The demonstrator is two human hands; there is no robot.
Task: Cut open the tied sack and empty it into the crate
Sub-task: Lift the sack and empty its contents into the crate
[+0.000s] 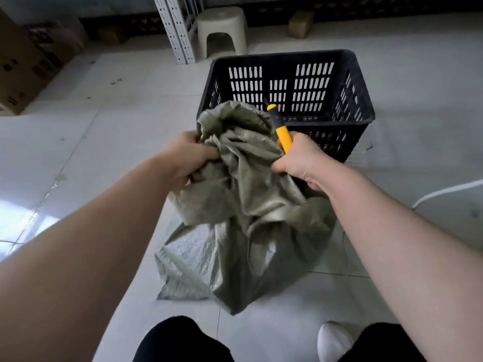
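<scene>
Fingers of my left hand point(189, 156) are curled into the bunched neck of the woven green sack point(235, 246), which stands on the tiled floor point(104, 126) between my arms. It looks soft, crinkly and slippery, so I judge the gathered top the surest hold. At the neck's other side, a yellow utility knife point(283, 134) is clenched in my right hand point(300, 160). Just beyond stands the black crate point(282, 54).

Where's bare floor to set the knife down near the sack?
Widest: the floor tiles left of the sack and crate, out to the cardboard boxes. Also the strip right of the crate, up to the white cable. Crowded: sack mouth, left hand, right hand and knife bunch against the crate's near wall.
</scene>
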